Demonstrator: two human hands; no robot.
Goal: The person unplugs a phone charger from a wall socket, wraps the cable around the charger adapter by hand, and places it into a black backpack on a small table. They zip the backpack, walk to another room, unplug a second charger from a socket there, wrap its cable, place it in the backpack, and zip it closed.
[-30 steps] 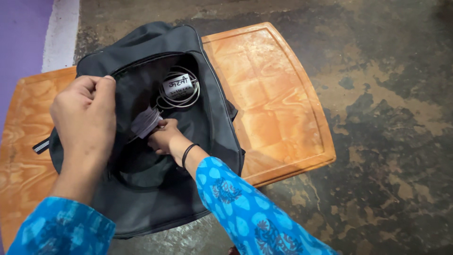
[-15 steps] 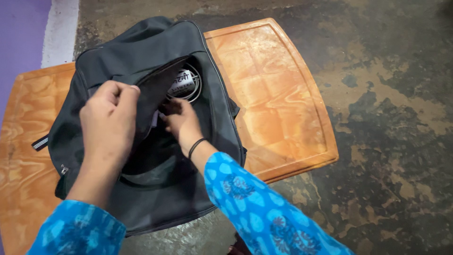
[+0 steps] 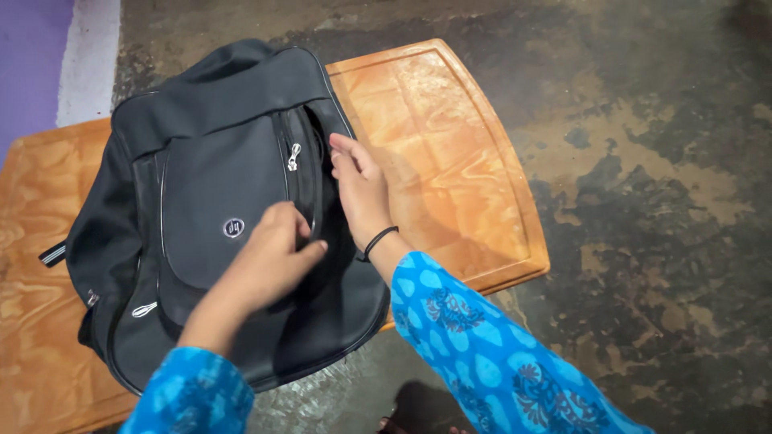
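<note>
While atop the wooden board [image 3: 450, 137], both hands [image 3: 269, 257] at backpack [image 3: 201, 185] zipper edge.

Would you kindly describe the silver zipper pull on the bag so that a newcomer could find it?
A black backpack lies on the orange wooden board. Near its right edge, left of the right hand, hangs the zipper pull, the small silver piece on dark fabric.

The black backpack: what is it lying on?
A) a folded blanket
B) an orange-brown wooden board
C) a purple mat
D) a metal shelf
B: the black backpack lies flat on an orange-brown wooden board, which shows on both sides of it and rests on the stained concrete floor.
</note>
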